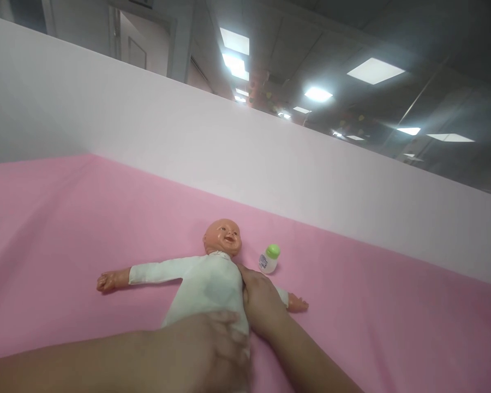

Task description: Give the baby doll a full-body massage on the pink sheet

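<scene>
A baby doll (216, 278) with a bald plastic head and a white cloth body lies on its back on a pink sheet (85, 229), arms spread to both sides. Across its lower belly rests my left hand (213, 349), open, its fingers extended over the cloth and slightly blurred. My right hand (264, 303) grips the doll's side below the shoulder and covers part of the arm there; some of its fingers are hidden. Beside the doll's head, just beyond my right hand, stands a small clear bottle (269, 260) with a green cap and a printed label.
A white raised wall (229, 147) borders the pink surface along the back and the left. Behind it are a doorway (143, 41) and a dark ceiling with several lit panels (375, 71). Below the belly, the doll is hidden by my left arm and the frame edge.
</scene>
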Demonstrator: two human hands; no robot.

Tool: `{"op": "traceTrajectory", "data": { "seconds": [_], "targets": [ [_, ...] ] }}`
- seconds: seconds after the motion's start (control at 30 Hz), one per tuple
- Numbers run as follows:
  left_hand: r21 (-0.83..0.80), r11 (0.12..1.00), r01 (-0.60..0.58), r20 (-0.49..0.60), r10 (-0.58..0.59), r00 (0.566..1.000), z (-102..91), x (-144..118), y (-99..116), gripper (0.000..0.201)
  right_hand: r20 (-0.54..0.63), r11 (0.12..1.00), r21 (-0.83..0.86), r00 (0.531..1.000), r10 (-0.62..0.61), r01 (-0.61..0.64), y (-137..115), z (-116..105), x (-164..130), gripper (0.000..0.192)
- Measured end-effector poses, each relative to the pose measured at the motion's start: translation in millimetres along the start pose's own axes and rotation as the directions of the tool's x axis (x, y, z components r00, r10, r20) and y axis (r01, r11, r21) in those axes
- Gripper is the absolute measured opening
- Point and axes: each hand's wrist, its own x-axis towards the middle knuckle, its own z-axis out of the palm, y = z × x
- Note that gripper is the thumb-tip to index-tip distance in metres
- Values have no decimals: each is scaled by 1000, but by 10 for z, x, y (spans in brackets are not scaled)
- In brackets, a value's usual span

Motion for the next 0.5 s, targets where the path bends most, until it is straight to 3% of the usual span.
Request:
{"op": "traceTrajectory", "data": {
  "seconds": [0.13, 0.3, 0.4, 0.5],
  "targets": [
    [120, 986, 119, 46, -126, 991, -63, -22, -218, 54, 50, 1000, -13, 999, 6, -5, -18, -2, -10, 55],
    [228, 939, 255, -2, -262, 965, -142, -128, -506, 68, 23, 1000, -18, 1000, 9, -9, -23, 5, -27, 54],
    [289, 889, 357, -69, -352, 933, -125, -184, -665, 73, 12, 1000, -22, 1000, 1, -1, -18, 6, -31, 55],
    [312, 817, 485, -193, -446, 874, -70, -206, -753, 75, -3, 1000, -27, 1000, 0, 0, -8, 4, -39, 58]
  ]
}}
